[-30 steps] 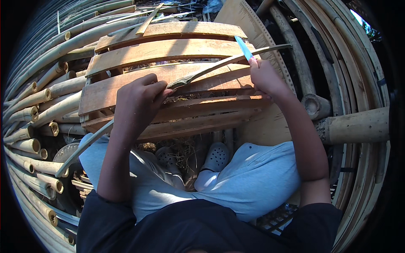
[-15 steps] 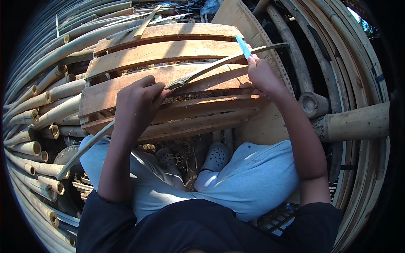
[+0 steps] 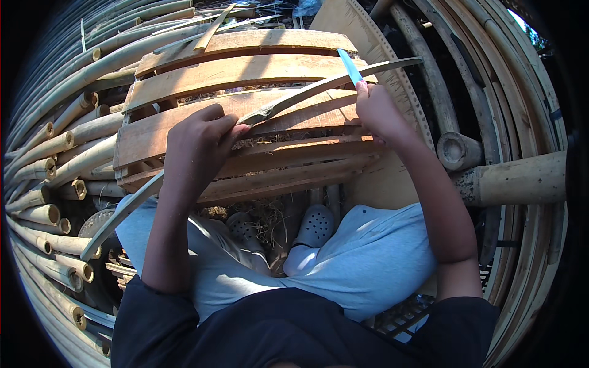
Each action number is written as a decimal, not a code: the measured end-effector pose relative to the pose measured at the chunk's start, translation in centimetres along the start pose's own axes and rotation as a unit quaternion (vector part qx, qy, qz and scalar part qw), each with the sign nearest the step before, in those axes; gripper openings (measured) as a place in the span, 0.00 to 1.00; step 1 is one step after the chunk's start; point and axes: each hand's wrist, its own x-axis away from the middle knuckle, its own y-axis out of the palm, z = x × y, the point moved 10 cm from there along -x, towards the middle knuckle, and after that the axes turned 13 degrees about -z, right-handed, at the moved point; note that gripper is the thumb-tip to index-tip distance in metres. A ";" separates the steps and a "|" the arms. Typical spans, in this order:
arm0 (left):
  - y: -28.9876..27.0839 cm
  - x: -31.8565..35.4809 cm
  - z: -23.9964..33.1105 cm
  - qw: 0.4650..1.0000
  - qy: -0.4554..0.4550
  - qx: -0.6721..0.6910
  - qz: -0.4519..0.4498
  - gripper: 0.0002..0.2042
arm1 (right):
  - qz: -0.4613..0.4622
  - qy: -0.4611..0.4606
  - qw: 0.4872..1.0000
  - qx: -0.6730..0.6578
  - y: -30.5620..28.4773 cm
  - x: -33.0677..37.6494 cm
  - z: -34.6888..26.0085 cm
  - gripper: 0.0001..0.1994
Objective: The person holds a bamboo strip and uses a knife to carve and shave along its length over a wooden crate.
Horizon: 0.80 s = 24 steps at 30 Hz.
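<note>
A long, thin bamboo strip (image 3: pixel 307 93) slants across the view from beside my left knee up to the far right. My left hand (image 3: pixel 199 138) is closed round its middle, just beside a node. In my right hand (image 3: pixel 381 113) is a knife with a pale blue blade (image 3: pixel 350 66) that points up and a little left. The blade crosses the strip's right part; whether its edge touches the strip I cannot tell. The knife's handle is hidden in my fingers. Under the strip and both hands stands a slatted wooden crate (image 3: pixel 184 113).
Bamboo poles (image 3: pixel 73 144) are stacked along the left. A perforated board (image 3: pixel 402 86) leans at the crate's right, near a thick bamboo pole (image 3: pixel 521 178) and long wooden slats (image 3: pixel 527 80). Cut strips (image 3: pixel 215 27) lie on the crate's far edge. My clogs (image 3: pixel 316 226) are below.
The strip has turned a little, so more of its broad side shows, and its right end sits slightly higher. My right hand and the knife have shifted slightly left and up.
</note>
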 end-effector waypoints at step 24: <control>0.0 0.0 -0.2 1.000 -0.019 -0.003 -0.017 0.12 | 0.020 -0.193 0.960 0.203 3.2 2.5 -3.3 0.25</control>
